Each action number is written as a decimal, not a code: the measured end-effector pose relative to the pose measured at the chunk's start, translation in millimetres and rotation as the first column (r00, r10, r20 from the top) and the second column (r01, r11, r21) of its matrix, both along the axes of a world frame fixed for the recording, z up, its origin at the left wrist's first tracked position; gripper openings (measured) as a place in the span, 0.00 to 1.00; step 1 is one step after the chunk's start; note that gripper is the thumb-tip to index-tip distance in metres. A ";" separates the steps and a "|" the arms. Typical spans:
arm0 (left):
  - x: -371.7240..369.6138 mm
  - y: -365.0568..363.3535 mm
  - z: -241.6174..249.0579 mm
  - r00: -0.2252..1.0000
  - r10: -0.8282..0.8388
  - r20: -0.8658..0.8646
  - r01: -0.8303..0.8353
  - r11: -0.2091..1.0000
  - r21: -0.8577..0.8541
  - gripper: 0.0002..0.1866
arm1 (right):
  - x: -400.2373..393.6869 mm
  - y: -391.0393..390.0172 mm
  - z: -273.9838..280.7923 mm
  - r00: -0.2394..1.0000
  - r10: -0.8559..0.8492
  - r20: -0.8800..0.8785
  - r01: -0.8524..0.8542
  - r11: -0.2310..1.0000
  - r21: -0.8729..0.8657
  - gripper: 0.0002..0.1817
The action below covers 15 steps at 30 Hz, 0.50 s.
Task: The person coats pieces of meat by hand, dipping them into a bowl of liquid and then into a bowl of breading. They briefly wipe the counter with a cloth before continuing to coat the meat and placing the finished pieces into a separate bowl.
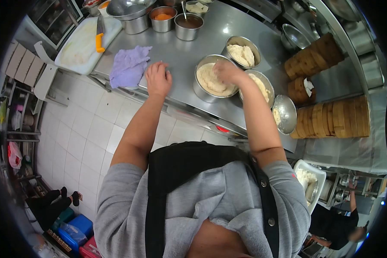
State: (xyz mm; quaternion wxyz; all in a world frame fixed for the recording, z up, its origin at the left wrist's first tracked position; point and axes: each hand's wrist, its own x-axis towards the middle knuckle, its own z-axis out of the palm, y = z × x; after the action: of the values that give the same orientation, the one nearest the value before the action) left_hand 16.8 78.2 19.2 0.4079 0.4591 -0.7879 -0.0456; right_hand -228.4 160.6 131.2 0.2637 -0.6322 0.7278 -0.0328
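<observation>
My left hand [158, 79] lies on the steel counter near its front edge, fingers stretched out and holding nothing. Just to its left is a crumpled purple cloth [130, 66]. Over a round steel pot [207, 95] of pale crumbs [210, 80] is my right hand [228, 72], its fingers reaching down to them. Motion smears those fingers, so whether they grip anything does not show. Behind that pot stands another steel pot [254, 63] with pale crumbly food. Beside my right forearm are a third steel bowl [267, 82] and a tilted steel bowl [289, 112], both with pale, crumbly contents.
A knife with an orange handle [99, 43] rests on a white cutting board [75, 53] at the left. Steel containers, one with a brown liquid [189, 21], line the back. Bamboo steamers [331, 118] are stacked at the right. Another person [337, 223] stands at lower right.
</observation>
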 end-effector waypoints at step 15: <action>-0.8 -0.6 -0.8 1.000 0.016 -0.003 -0.016 1.000 -0.007 0.14 | -3.6 -16.5 8.4 0.994 -0.067 0.086 0.056 0.991 0.124 0.26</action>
State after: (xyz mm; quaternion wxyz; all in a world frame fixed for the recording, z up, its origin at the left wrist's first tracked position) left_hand 16.0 77.7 18.4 0.4109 0.4639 -0.7838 -0.0400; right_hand -231.9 144.2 139.6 0.3332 -0.5899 0.7351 -0.0251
